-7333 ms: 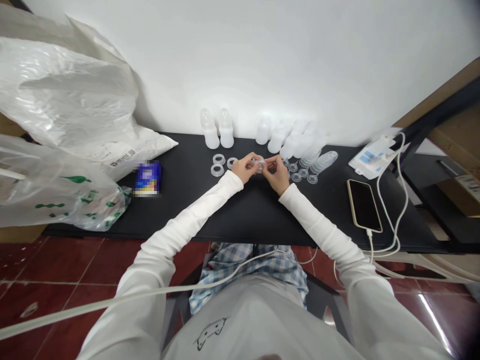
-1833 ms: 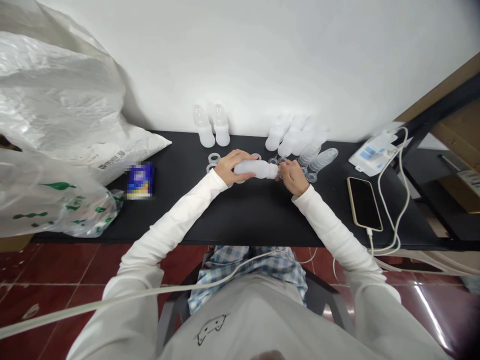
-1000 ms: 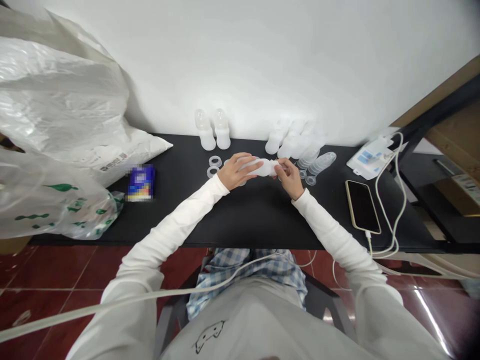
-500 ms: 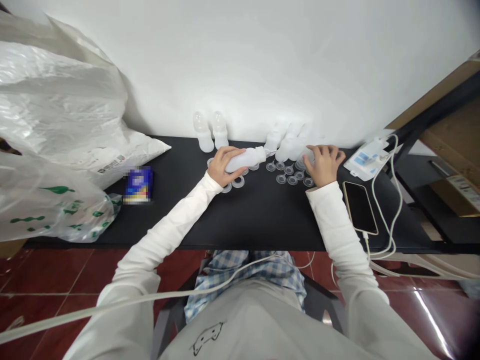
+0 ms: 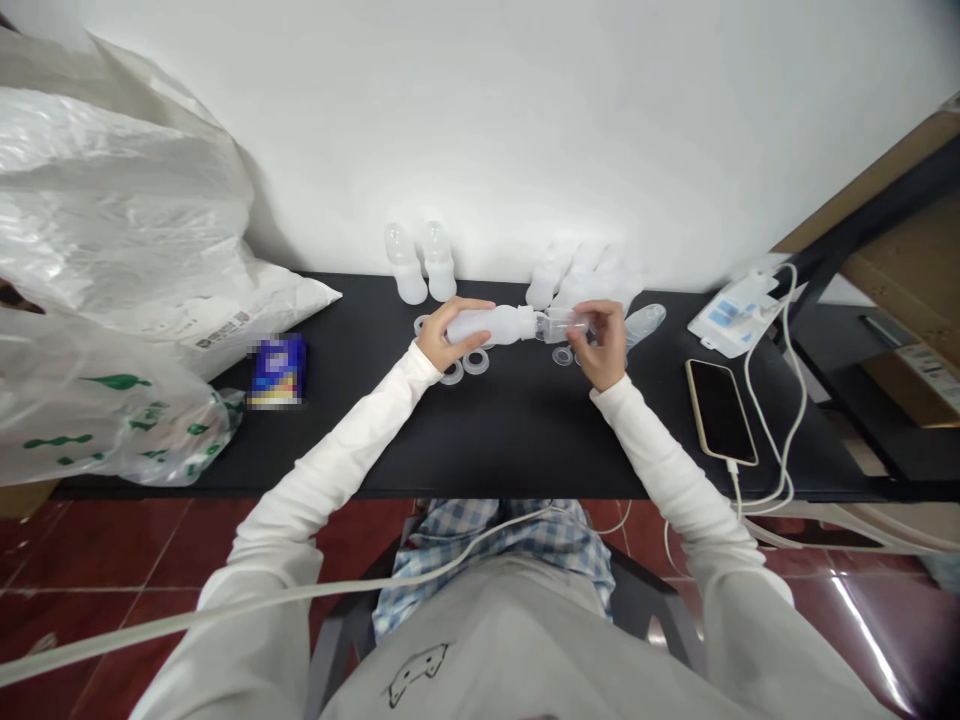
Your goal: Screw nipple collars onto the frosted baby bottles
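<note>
My left hand (image 5: pixel 439 337) is wrapped round a white plastic bottle (image 5: pixel 495 324), held sideways above the black table (image 5: pixel 495 430) with its neck pointing right. My right hand (image 5: pixel 606 345) pinches a clear plastic cap (image 5: pixel 561 322) against the bottle's neck. White rings (image 5: pixel 475 362) lie on the table under the bottle. Small clear discs (image 5: pixel 562 356) lie just left of my right hand.
Two capped bottles (image 5: pixel 416 262) stand at the wall, with several more bottles (image 5: pixel 581 275) and a stack of clear caps (image 5: pixel 645 322) to the right. A phone (image 5: pixel 718 410) on a cable, a white charger (image 5: pixel 731 312), a blue packet (image 5: pixel 276 370) and plastic bags (image 5: pixel 112 280) also sit here.
My right hand reached right to the clear caps, took one and came back to the bottle's neck. My left hand kept hold of the bottle throughout.
</note>
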